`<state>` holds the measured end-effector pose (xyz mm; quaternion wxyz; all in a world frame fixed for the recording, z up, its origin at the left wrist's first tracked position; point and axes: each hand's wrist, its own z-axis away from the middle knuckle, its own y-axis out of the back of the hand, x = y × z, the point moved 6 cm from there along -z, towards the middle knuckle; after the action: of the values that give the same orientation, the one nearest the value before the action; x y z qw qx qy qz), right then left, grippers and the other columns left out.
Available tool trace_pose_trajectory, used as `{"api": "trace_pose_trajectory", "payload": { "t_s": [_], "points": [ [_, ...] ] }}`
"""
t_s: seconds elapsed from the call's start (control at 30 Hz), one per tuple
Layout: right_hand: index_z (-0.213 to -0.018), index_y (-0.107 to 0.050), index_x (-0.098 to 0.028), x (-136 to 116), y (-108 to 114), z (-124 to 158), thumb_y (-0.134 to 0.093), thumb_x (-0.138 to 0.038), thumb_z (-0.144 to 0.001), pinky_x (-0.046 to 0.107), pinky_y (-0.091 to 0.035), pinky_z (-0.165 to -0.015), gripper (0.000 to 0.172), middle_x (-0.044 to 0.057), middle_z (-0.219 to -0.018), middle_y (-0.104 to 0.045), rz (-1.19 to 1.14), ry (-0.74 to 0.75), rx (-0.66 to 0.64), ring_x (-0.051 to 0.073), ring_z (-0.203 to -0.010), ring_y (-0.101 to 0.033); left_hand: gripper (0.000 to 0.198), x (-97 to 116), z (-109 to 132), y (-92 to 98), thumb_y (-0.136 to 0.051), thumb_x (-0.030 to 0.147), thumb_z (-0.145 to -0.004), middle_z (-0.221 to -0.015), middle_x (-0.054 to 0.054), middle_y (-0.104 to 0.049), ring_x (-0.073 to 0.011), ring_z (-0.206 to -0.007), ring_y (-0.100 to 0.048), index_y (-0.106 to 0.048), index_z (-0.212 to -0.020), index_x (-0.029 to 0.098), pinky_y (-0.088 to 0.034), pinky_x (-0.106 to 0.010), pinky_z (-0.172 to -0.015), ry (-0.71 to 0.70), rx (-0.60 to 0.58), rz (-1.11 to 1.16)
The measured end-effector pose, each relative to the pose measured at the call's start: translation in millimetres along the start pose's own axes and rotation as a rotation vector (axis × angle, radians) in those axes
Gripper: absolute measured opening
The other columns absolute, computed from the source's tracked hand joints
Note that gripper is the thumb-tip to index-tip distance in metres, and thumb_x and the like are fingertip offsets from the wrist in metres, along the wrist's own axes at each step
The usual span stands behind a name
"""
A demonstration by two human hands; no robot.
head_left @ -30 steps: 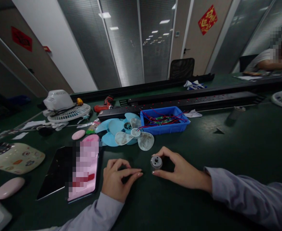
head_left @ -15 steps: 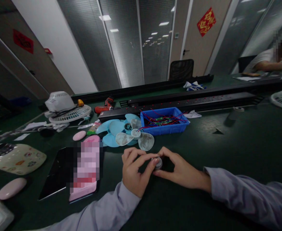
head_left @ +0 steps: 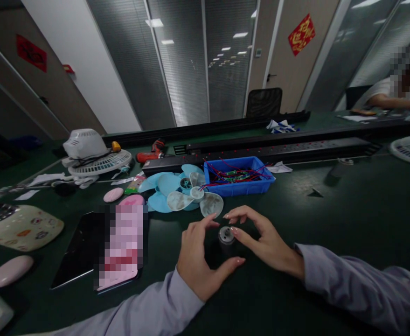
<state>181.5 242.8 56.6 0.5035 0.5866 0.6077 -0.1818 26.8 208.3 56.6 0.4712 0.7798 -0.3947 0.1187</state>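
Note:
A small grey cylinder, apparently a small electric motor (head_left: 226,239), stands upright on the dark green table between my hands. Its top face shows a raised centre and small dark holes. My left hand (head_left: 199,254) is open at its left side, thumb and fingers spread well apart and holding nothing. From the right, my right hand (head_left: 260,240) hovers with its fingers apart. Its thumb tip overlaps the motor's top edge; whether it touches, I cannot tell. Just beyond my hands lie pale blue fan blades (head_left: 170,189) and a dusty white fan blade (head_left: 211,204).
A blue bin (head_left: 239,187) of wired circuit boards stands behind the blades. To the left are a phone in a pink case (head_left: 121,261), a dark tablet (head_left: 80,252) and a cream container (head_left: 26,228). A red drill (head_left: 152,153) lies farther back. Another person sits far right.
Both hands have let go of the motor and their fingers have spread apart. My left thumb has moved down and right. The motor's top is now uncovered.

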Motion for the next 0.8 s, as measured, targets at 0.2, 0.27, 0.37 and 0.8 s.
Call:
{"api": "trace_pose_trajectory", "payload": {
  "t_s": [0.2,0.27,0.37,0.8],
  "points": [
    [-0.086,-0.071,-0.023,-9.2,-4.2,-7.2,-0.070,-0.027,-0.081,0.042,-0.047,-0.089,0.007,0.006,-0.101,-0.066,0.082,0.030,0.021,0.023,-0.099,-0.061,0.077,-14.3,2.9,-14.8,-0.079,0.030,-0.068,-0.092,-0.002,-0.072,-0.0257,-0.096,-0.064,-0.033,-0.129,0.022,-0.045,-0.046,-0.086,0.139,-0.096,0.005],
    [-0.086,-0.072,-0.024,-12.0,-2.3,-8.8,-0.070,-0.027,-0.081,0.042,-0.047,-0.089,0.006,0.005,-0.101,-0.066,0.111,0.025,0.034,0.023,-0.098,-0.061,0.076,-14.1,1.1,-14.3,-0.080,0.031,-0.067,-0.091,-0.002,-0.073,-0.0261,-0.097,-0.065,-0.034,-0.127,0.022,-0.045,-0.046,-0.085,0.137,-0.094,-0.009],
    [-0.087,-0.071,-0.025,-12.1,9.6,-7.0,-0.067,-0.029,-0.084,0.042,-0.046,-0.088,0.007,0.004,-0.099,-0.067,0.135,0.024,0.091,0.022,-0.097,-0.061,0.071,-11.8,0.2,-12.0,-0.080,0.033,-0.067,-0.095,-0.004,-0.073,-0.0265,-0.096,-0.065,-0.038,-0.124,0.022,-0.046,-0.045,-0.082,0.121,-0.095,-0.044],
    [-0.090,-0.076,-0.038,19.6,29.3,25.3,-0.073,-0.037,-0.079,0.063,-0.030,-0.101,0.011,0.001,-0.133,-0.055,0.460,-0.056,-0.193,0.035,-0.129,-0.037,0.059,-18.8,0.8,-12.8,-0.081,0.035,-0.066,-0.101,-0.005,-0.070,-0.0274,-0.098,-0.064,-0.045,-0.112,0.023,-0.049,-0.044,-0.081,0.116,-0.086,-0.042]
  ]
}}
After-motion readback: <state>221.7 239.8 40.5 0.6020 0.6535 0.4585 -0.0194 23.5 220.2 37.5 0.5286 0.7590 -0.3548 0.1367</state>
